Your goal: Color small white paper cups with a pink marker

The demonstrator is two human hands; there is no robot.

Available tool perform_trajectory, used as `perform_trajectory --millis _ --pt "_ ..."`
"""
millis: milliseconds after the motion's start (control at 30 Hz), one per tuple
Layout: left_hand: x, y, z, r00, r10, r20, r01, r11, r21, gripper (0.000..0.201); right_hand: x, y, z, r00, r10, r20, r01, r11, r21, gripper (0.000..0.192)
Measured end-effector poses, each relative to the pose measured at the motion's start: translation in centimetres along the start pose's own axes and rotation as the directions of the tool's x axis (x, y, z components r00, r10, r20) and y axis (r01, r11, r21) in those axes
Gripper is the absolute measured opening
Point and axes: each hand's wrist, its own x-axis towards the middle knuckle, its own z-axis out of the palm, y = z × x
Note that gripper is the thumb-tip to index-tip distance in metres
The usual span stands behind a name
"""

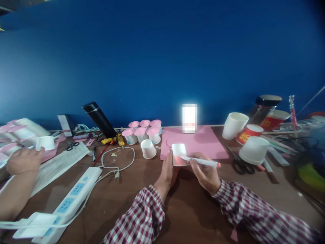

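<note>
A small white paper cup (179, 149) is gripped in my left hand (167, 173), its lower side coloured pinkish orange. My right hand (205, 174) is closed around a white marker (203, 161) with an orange-red end. The marker's tip meets the coloured patch on the cup. Just beyond the cup, a pink paper sheet (200, 140) lies flat on the table. Left of my hands stands a plain white paper cup (148, 149). Behind that one are several cups topped with pink paper discs (141, 130).
A co-worker's hand (25, 161) holds a white cup at far left. A power strip (73, 200) with cables lies front left; a black bottle (99, 118) leans behind. To the right are scissors (242, 164), an upturned cup (254, 150) and red cups (250, 134).
</note>
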Motion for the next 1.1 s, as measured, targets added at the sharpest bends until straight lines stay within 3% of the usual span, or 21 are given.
perform_trajectory --millis 167,300,400,467,667,867,1100 --pt "0.0 0.0 -0.1 0.999 -0.025 0.038 0.024 0.999 0.021 0.041 -0.2 0.2 0.2 0.999 0.018 0.031 -0.019 0.998 0.054 0.01" --pt "-0.2 0.2 0.3 0.998 -0.011 0.069 0.01 1.0 0.018 0.042 -0.2 0.3 0.1 0.999 0.027 -0.027 -0.026 0.999 0.046 0.011" --pt "-0.4 0.4 0.7 0.997 0.012 0.08 -0.014 1.0 0.014 0.042 0.1 -0.1 -0.2 0.995 -0.075 -0.067 0.069 0.994 -0.086 0.011" --pt "-0.5 0.7 1.0 0.997 0.007 0.075 -0.01 0.999 0.037 0.044 0.3 -0.4 -0.4 0.984 -0.176 -0.021 0.17 0.971 -0.166 0.012" --pt "-0.7 1.0 1.4 0.999 0.031 -0.037 -0.026 0.991 0.131 0.039 0.3 -0.5 -0.4 0.932 -0.359 0.05 0.362 0.916 -0.175 0.02" --pt "-0.6 0.6 0.9 0.998 0.029 0.058 -0.035 0.994 0.103 0.045 0.3 -0.3 -0.4 0.933 -0.357 0.041 0.358 0.911 -0.206 0.018" --pt "-0.3 0.3 0.5 0.999 0.003 0.041 -0.006 0.998 0.058 0.048 0.3 -0.5 -0.4 0.947 -0.314 0.068 0.322 0.923 -0.209 0.016"
